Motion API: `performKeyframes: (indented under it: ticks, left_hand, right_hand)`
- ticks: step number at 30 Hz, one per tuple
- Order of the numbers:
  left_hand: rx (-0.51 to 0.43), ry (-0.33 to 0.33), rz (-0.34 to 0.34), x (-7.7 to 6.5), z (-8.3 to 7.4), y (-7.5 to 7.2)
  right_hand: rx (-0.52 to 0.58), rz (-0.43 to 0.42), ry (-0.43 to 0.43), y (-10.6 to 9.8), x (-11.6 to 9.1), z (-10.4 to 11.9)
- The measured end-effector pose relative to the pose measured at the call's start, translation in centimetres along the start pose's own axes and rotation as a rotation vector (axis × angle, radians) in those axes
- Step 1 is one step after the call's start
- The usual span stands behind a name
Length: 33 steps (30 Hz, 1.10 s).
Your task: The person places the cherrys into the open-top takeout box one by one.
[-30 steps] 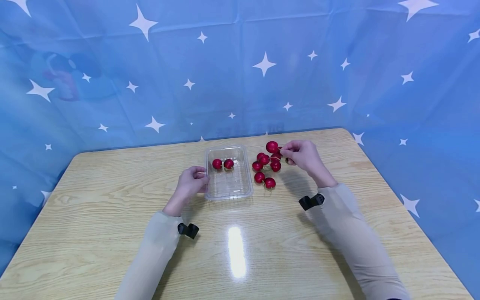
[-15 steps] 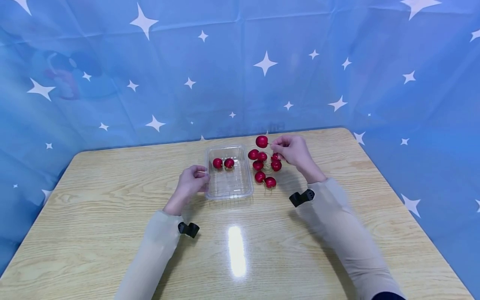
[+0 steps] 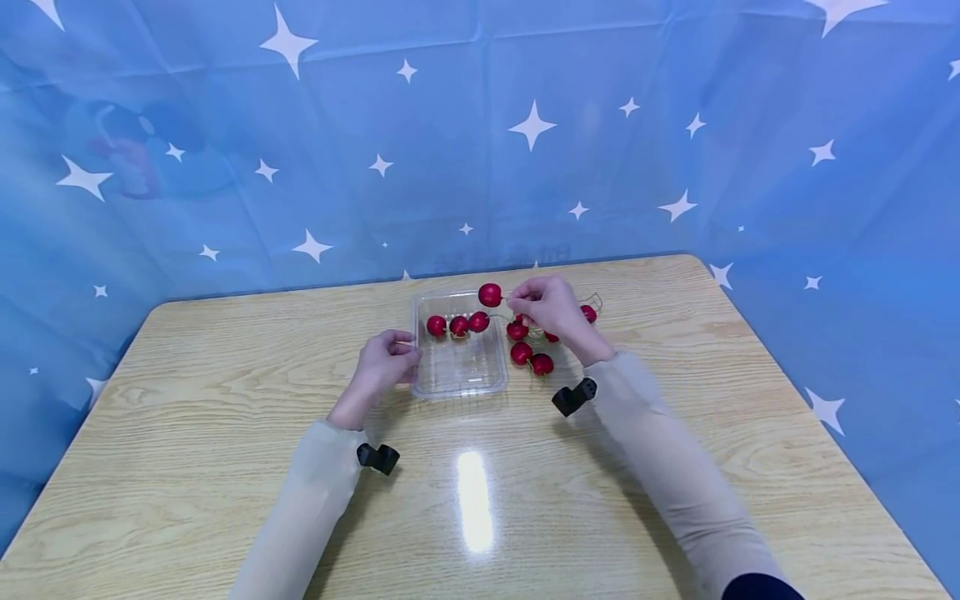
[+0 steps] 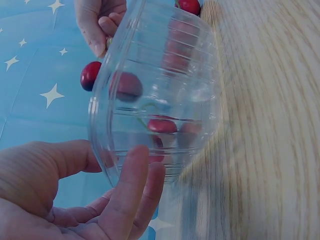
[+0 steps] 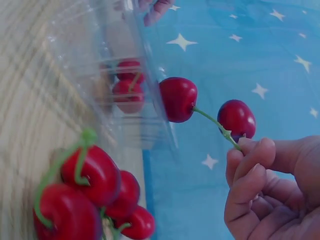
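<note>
A clear plastic container (image 3: 461, 392) sits on the table toward the back. My left hand (image 3: 381, 364) grips its left side, thumb at the rim and fingers against the outer wall in the left wrist view. Two red cherries (image 3: 437, 326) lie inside it. My right hand (image 3: 553, 310) pinches the green stem (image 5: 212, 120) of a joined cherry pair. One cherry (image 5: 178, 99) of that pair hangs at the container's rim in the right wrist view, and the other cherry (image 5: 237, 118) sits close by the fingertips. In the head view the pair overlaps the container's right part.
Several loose cherries (image 3: 521, 354) with stems lie right of the container, partly hidden under my right hand. One more cherry (image 3: 588, 314) shows beyond the wrist. The wooden table (image 3: 187, 458) ends at a blue star-patterned cloth (image 3: 450, 125).
My right hand has lifted a cherry pair from the pile and carried it left to the container's right side. The left hand has stayed on the container.
</note>
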<state>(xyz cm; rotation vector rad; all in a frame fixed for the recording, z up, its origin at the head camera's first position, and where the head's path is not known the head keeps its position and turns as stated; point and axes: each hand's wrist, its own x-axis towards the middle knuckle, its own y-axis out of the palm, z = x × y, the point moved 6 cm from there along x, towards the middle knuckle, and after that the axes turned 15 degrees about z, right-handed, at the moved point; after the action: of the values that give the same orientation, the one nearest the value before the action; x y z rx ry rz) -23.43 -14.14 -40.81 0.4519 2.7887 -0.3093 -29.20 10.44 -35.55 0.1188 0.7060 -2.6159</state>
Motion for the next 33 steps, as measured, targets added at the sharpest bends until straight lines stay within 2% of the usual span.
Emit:
performKeyframes:
  ticks: [13, 20, 29, 33]
  left_hand:
    - [0.008, -0.004, -0.008, 0.0, -0.1, 0.0]
    - [0.011, -0.004, -0.014, -0.1, -0.1, 0.1]
    - [0.021, 0.004, -0.009, -0.1, 0.0, 0.1]
    - [0.017, 0.003, -0.007, -0.1, 0.0, 0.1]
  right_hand:
    - [-0.083, 0.042, 0.056, 2.1, 1.4, -0.1]
    - [-0.16, 0.035, 0.013, 2.9, 2.0, 0.2]
    - [-0.321, -0.017, 0.009, 3.6, 2.8, 0.9]
    - [-0.351, -0.027, -0.008, 3.8, 2.7, 1.3]
